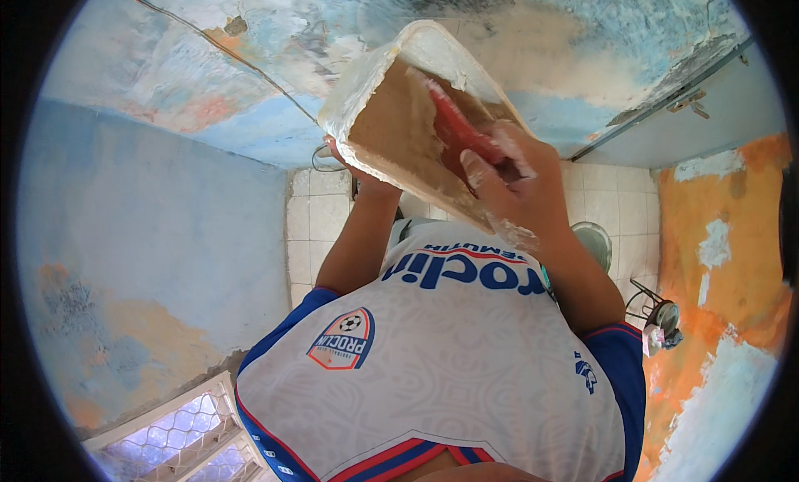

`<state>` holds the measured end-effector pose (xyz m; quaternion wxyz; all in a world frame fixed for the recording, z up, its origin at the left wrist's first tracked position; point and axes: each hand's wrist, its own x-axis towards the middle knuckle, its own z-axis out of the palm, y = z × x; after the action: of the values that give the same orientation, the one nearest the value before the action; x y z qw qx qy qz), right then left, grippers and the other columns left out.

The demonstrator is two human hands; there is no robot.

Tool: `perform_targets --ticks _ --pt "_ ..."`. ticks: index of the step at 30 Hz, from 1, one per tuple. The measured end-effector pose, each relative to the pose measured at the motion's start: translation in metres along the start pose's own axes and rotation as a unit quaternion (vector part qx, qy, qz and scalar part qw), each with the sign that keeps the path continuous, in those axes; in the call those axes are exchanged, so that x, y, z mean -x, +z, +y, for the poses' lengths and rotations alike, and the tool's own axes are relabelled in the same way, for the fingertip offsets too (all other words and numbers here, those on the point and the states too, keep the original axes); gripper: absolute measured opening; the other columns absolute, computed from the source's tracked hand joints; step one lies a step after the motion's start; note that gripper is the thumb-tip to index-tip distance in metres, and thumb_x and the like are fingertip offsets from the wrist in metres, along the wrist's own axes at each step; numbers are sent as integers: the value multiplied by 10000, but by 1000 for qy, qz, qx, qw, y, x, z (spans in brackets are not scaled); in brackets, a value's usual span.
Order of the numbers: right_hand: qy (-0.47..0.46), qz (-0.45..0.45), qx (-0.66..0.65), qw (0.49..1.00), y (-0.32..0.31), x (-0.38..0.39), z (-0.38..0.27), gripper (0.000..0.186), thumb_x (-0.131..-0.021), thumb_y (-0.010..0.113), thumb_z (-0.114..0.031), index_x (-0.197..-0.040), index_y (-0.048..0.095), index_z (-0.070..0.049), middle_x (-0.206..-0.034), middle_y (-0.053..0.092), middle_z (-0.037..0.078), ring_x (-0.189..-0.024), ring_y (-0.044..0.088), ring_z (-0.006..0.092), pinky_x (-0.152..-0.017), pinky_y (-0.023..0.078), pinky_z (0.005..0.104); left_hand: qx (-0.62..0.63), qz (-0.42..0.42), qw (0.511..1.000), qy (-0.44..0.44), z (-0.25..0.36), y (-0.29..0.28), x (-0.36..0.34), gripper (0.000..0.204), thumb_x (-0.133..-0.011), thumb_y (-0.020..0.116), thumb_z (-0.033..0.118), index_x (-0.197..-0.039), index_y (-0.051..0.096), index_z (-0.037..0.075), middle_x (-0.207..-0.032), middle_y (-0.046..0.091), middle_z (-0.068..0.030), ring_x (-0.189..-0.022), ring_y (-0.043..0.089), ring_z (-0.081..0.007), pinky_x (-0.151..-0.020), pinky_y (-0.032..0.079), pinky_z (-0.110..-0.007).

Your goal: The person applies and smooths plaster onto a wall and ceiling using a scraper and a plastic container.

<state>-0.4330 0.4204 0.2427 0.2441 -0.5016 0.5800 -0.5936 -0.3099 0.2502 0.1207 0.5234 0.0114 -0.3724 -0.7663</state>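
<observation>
Red scraper (454, 120); whitish bucket (354, 78), tan inside; white jersey (449, 340), blue sleeves (620, 361); patchy blue wall (158, 182); orange wall (720, 203), white-blotched.

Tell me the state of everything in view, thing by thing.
Tub: tilted, mouth open, rim crusted white.
Red tool: held, reaching into the tub, blurred.
Left hand: holding the tub, mostly hidden.
Right hand: gripping the red tool, smeared white.
Orange wall: patched with white.
Left wall: blue, patchy.
Window: meshed; open or shut unclear.
</observation>
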Motion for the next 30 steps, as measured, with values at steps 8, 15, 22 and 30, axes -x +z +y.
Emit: perform_targets --ticks 8,15,22,30 --pt "103 -79 -90 987 12 -6 -12 149 -882 626 -31 -813 498 5 -737 537 28 -669 473 81 -574 421 262 -23 -23 999 -1 14 -12 8 899 -878 269 779 -1488 314 120 -1478 408 -89 -1351 414 -269 -1097 374 -436" --pt "134 -11 -215 967 14 3 -21 138 -871 628 40 -966 555 -29 -1015 637 69 -933 599 112 -807 512 276 -46 -11 999 5 24 -19 14 906 -876 270 782 -1489 311 116 -1477 408 -90 -1352 413 -268 -1097 373 -435" --pt "93 82 -405 906 1 1 -1 132 -896 625 -4 -976 531 -51 -1057 634 90 -942 638 142 -818 552 299 -87 113 990 -13 28 -12 14 910 -876 270 779 -1490 304 107 -1476 407 -92 -1351 413 -266 -1098 371 -432" --pt "175 153 -545 805 18 -25 26 257 -940 547 -38 -1187 479 -60 -1177 607 116 -1052 634 220 -865 555 365 43 199 971 -125 20 -17 9 729 -948 270 678 -1480 340 183 -1449 440 -65 -1330 429 -277 -1089 385 -446"
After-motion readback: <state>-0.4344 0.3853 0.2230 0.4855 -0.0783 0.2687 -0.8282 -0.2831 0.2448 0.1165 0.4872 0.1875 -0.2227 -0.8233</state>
